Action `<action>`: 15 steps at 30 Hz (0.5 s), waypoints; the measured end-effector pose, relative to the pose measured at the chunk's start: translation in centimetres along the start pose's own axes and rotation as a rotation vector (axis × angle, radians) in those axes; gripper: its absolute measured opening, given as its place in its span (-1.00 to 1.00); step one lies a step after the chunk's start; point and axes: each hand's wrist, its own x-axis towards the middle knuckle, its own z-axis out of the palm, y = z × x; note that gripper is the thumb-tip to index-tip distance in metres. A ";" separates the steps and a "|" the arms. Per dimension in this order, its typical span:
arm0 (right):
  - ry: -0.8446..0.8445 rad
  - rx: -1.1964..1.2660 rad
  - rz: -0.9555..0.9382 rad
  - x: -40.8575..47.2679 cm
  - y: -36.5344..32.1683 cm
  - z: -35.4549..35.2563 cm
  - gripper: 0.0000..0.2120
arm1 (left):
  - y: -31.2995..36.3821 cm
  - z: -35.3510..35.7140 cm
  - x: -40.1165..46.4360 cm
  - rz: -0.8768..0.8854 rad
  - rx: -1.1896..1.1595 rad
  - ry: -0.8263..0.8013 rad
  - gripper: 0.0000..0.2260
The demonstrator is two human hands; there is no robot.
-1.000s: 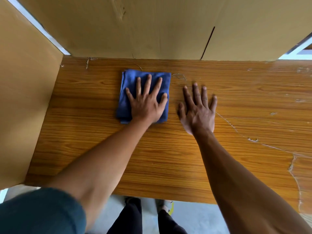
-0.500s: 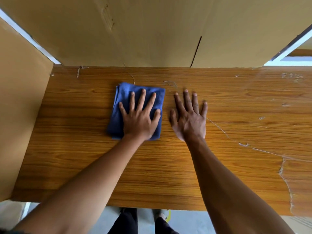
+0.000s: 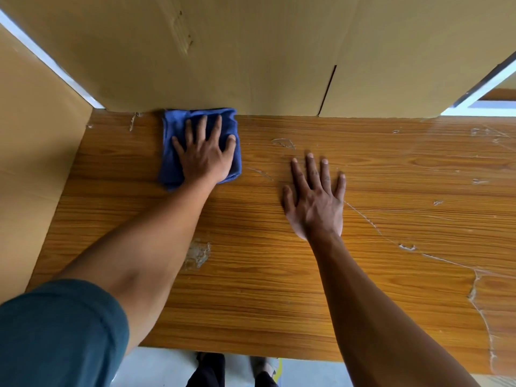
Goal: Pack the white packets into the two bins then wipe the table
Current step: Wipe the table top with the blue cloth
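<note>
Left hand (image 3: 205, 155): yours, laid flat with the palm down and the fingers spread, pressing on the cloth; it pinches nothing.
Cloth (image 3: 170, 152): blue, folded to a rough square, lying under your left palm and showing past it on the left and beyond the fingertips; its far edge meets the foot of the back board.
Right hand (image 3: 315, 199): also flat on the table, palm down, fingers fanned out and holding nothing (it lies nearer to you than the left hand, and to its right, with bare wood between the two).
Table (image 3: 279, 289): orange-brown wood grain, running under both hands; pale scratches and a long cracked line lie right of your right hand, and a worn pale patch (image 3: 198, 254) sits beside your left forearm, nearer to you than the cloth.
Back board (image 3: 223, 51): plain tan cardboard standing just beyond your left fingertips, with a dark slit (image 3: 328, 89) beyond your right hand.
Side board (image 3: 33, 169): more tan cardboard standing left of the cloth.
Sleeve (image 3: 55, 331): dark teal, on your left upper arm, closest to you.
Packets and bins: none show anywhere around either hand.
</note>
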 end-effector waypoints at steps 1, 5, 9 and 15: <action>0.000 0.002 0.001 0.0 0.0 0.0 -0.37 | -0.4 -0.1 0.3 -0.065 -0.010 0.004 -0.35; -0.001 -0.005 0.006 0.2 -0.1 0.1 -0.36 | 2.5 0.7 -0.4 -0.129 -0.026 0.020 -0.34; -0.003 -0.015 0.013 0.1 -0.2 0.1 -0.36 | 5.6 1.5 -2.3 0.166 0.022 -0.045 -0.36; -0.006 -0.005 0.004 0.0 0.0 -0.1 -0.36 | -3.1 -0.8 0.6 0.043 0.038 -0.013 -0.37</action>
